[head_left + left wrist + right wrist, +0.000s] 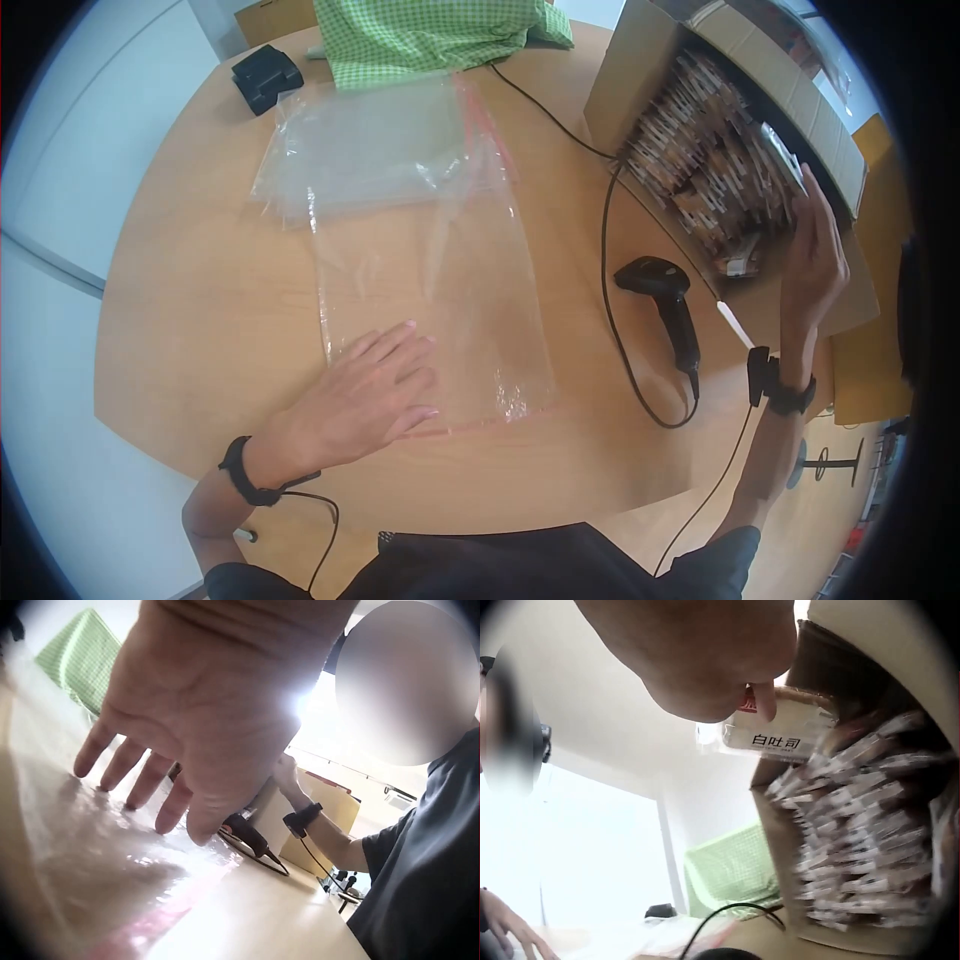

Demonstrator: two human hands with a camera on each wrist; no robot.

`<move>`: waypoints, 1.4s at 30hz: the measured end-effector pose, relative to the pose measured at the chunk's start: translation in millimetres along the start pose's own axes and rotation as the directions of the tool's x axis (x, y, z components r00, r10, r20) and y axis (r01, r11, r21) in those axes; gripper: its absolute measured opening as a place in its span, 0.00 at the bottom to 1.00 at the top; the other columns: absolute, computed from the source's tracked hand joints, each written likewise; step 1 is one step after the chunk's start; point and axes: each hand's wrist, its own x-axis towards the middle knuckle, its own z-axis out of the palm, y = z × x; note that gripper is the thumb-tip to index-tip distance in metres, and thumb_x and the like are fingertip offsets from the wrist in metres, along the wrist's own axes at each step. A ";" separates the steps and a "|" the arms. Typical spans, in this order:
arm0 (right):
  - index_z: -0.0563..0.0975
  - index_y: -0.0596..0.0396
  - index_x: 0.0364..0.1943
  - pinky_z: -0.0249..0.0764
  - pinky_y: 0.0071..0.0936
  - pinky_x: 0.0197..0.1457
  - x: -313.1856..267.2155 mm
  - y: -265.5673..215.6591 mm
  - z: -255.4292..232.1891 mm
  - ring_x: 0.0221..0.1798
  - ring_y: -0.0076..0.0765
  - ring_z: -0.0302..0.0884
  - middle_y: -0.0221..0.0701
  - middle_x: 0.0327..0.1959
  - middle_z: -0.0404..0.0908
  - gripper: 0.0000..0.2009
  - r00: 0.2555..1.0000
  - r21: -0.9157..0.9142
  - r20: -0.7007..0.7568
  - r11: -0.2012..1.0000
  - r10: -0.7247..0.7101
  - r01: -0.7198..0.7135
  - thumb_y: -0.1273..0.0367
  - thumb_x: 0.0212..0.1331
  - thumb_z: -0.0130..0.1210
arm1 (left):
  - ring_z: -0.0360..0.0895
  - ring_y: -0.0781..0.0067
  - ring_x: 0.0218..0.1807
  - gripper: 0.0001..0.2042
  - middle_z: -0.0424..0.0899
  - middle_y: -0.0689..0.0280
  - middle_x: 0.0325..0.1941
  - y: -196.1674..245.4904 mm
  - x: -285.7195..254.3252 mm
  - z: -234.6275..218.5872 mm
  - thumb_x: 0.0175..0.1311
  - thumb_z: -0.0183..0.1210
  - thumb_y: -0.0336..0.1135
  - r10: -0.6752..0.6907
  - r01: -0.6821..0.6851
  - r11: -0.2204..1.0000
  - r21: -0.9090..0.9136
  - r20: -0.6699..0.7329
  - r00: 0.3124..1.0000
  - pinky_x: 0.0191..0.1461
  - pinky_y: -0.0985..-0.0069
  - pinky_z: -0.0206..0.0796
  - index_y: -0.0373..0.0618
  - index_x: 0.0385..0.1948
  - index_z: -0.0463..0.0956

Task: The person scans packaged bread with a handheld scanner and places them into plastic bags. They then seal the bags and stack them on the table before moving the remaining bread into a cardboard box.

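My left hand lies over the near part of a clear plastic bag on the table, its fingers extended and fingertips at the film. In the right wrist view, my right hand grips a flat, clear-wrapped packet of sliced white toast with dark print on it. That packet is at the mouth of a cardboard box, above rows of wrapped packets standing closely packed inside. Part of the packet is hidden behind my right hand and fingers.
A black barcode scanner lies between bag and box, its cable looping on the table. More clear bags are stacked farther back, near a green checked cloth. A black device sits at the back left.
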 end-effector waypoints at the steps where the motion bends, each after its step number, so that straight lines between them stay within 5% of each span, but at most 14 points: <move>1: 0.83 0.56 0.63 0.84 0.32 0.60 -8.0 -15.9 -2.9 0.59 0.36 0.88 0.38 0.62 0.87 0.16 0.994 0.028 -0.039 0.994 -0.100 0.101 0.72 0.75 0.59 | 0.62 0.41 0.80 0.28 0.67 0.49 0.78 1.8 3.9 -4.4 0.70 0.66 0.51 0.003 -0.003 1.000 0.008 0.007 1.000 0.79 0.51 0.58 0.45 0.66 0.76; 4: 0.84 0.65 0.58 0.84 0.38 0.63 -35.3 -73.9 -12.6 0.62 0.50 0.86 0.48 0.60 0.86 0.16 0.929 0.167 -0.063 0.914 -0.365 0.371 0.77 0.68 0.62 | 0.64 0.46 0.80 0.31 0.70 0.50 0.77 9.3 35.1 -14.9 0.74 0.64 0.53 -0.105 0.077 0.965 -0.251 -0.100 0.989 0.79 0.55 0.60 0.41 0.69 0.71; 5: 0.84 0.66 0.56 0.84 0.40 0.64 -46.6 -98.6 -18.0 0.63 0.54 0.85 0.51 0.60 0.85 0.16 0.908 0.220 -0.012 0.885 -0.418 0.410 0.79 0.65 0.64 | 0.65 0.49 0.79 0.33 0.71 0.52 0.76 9.7 48.9 -15.5 0.74 0.63 0.54 -0.214 0.084 0.502 -0.861 -0.029 0.976 0.80 0.55 0.60 0.40 0.71 0.68; 6: 0.85 0.66 0.55 0.84 0.39 0.64 -56.6 -115.6 -21.9 0.64 0.55 0.85 0.51 0.60 0.85 0.16 0.849 0.216 0.041 0.834 -0.527 0.507 0.78 0.63 0.65 | 0.67 0.53 0.78 0.36 0.73 0.53 0.75 12.3 61.7 -15.5 0.75 0.62 0.55 -0.234 0.047 -0.258 -0.965 0.109 0.966 0.80 0.56 0.59 0.39 0.74 0.64; 7: 0.85 0.66 0.53 0.84 0.38 0.65 -65.6 -128.7 -23.6 0.65 0.56 0.84 0.51 0.61 0.84 0.16 0.775 0.217 0.095 0.773 -0.625 0.597 0.78 0.61 0.67 | 0.67 0.53 0.78 0.36 0.73 0.53 0.75 20.0 73.7 -21.4 0.75 0.62 0.55 -0.218 0.050 -0.260 -0.964 0.109 0.970 0.80 0.56 0.59 0.39 0.74 0.64; 9: 0.86 0.64 0.52 0.83 0.35 0.64 -80.8 -146.4 -19.9 0.66 0.55 0.83 0.49 0.61 0.84 0.17 0.636 0.320 0.159 0.649 -0.755 0.690 0.73 0.59 0.70 | 0.75 0.67 0.71 0.30 0.76 0.59 0.71 37.7 92.9 -38.0 0.81 0.58 0.48 -0.077 -0.013 -0.734 -0.679 0.064 0.995 0.74 0.65 0.69 0.36 0.74 0.64; 13: 0.86 0.63 0.53 0.84 0.33 0.61 -105.9 -152.1 -17.1 0.68 0.56 0.82 0.49 0.63 0.83 0.20 0.628 0.407 0.291 0.687 -0.722 0.602 0.67 0.58 0.73 | 0.79 0.73 0.66 0.26 0.79 0.60 0.68 39.5 107.7 -33.4 0.82 0.57 0.42 -0.251 -0.105 -0.349 -0.931 -0.016 0.968 0.67 0.71 0.74 0.36 0.73 0.65; 16: 0.82 0.62 0.60 0.83 0.38 0.58 -113.8 -115.0 -28.2 0.67 0.54 0.82 0.47 0.66 0.81 0.29 0.814 0.410 0.378 0.868 -0.442 0.281 0.63 0.55 0.76 | 0.81 0.79 0.59 0.22 0.83 0.63 0.62 11.2 118.0 -24.3 0.83 0.54 0.37 -0.315 -0.165 -0.119 -0.979 -0.120 0.941 0.62 0.76 0.76 0.36 0.72 0.67; 18: 0.78 0.62 0.64 0.82 0.40 0.60 -112.5 -94.1 -26.3 0.66 0.55 0.82 0.49 0.65 0.81 0.32 0.863 0.233 0.427 0.955 -0.270 0.184 0.63 0.56 0.75 | 0.80 0.80 0.57 0.20 0.84 0.64 0.58 -9.4 121.8 -20.9 0.84 0.53 0.36 -0.355 -0.155 0.204 -0.967 -0.220 0.909 0.62 0.75 0.76 0.35 0.70 0.69; 20: 0.75 0.62 0.68 0.82 0.42 0.61 -111.0 -81.9 -18.7 0.65 0.56 0.82 0.50 0.64 0.81 0.34 0.896 0.037 0.438 0.997 -0.075 0.066 0.63 0.58 0.74 | 0.81 0.80 0.56 0.20 0.84 0.64 0.58 -19.2 125.8 -18.2 0.84 0.53 0.36 -0.378 -0.158 0.170 -0.973 -0.212 0.901 0.61 0.75 0.76 0.35 0.69 0.70; 22: 0.67 0.62 0.74 0.80 0.45 0.64 -107.0 -69.7 -1.8 0.62 0.57 0.83 0.53 0.64 0.81 0.40 0.770 0.122 0.612 0.939 0.183 -0.321 0.64 0.59 0.73 | 0.81 0.81 0.56 0.19 0.84 0.63 0.57 -25.4 129.3 -14.0 0.84 0.52 0.36 -0.395 -0.155 0.132 -0.979 -0.195 0.898 0.60 0.75 0.76 0.34 0.69 0.70; 28: 0.65 0.62 0.76 0.79 0.42 0.65 -103.5 -51.3 41.5 0.56 0.54 0.88 0.50 0.56 0.87 0.41 0.699 0.074 0.682 0.931 0.214 -0.357 0.68 0.58 0.72 | 0.81 0.82 0.57 0.19 0.84 0.65 0.58 -40.8 125.6 -12.3 0.84 0.54 0.37 -0.425 -0.098 0.112 -0.989 -0.137 0.895 0.62 0.78 0.74 0.35 0.67 0.72; 34: 0.66 0.57 0.75 0.82 0.37 0.58 -83.3 -79.4 36.4 0.52 0.52 0.90 0.49 0.49 0.89 0.39 0.832 0.359 0.551 0.878 0.074 -0.316 0.76 0.56 0.69 | 0.81 0.82 0.56 0.18 0.85 0.65 0.58 -44.7 126.6 -11.7 0.84 0.54 0.38 -0.446 -0.100 0.101 -0.990 -0.135 0.885 0.62 0.77 0.74 0.35 0.66 0.74; 42: 0.63 0.52 0.74 0.83 0.47 0.51 -74.1 -131.3 62.4 0.50 0.67 0.86 0.53 0.50 0.86 0.38 0.829 0.553 0.534 0.811 -0.166 -0.193 0.77 0.56 0.65 | 0.82 0.84 0.52 0.18 0.86 0.65 0.55 -42.9 123.7 -15.3 0.84 0.53 0.38 -0.448 -0.102 0.183 -0.978 -0.175 0.876 0.58 0.79 0.77 0.35 0.65 0.73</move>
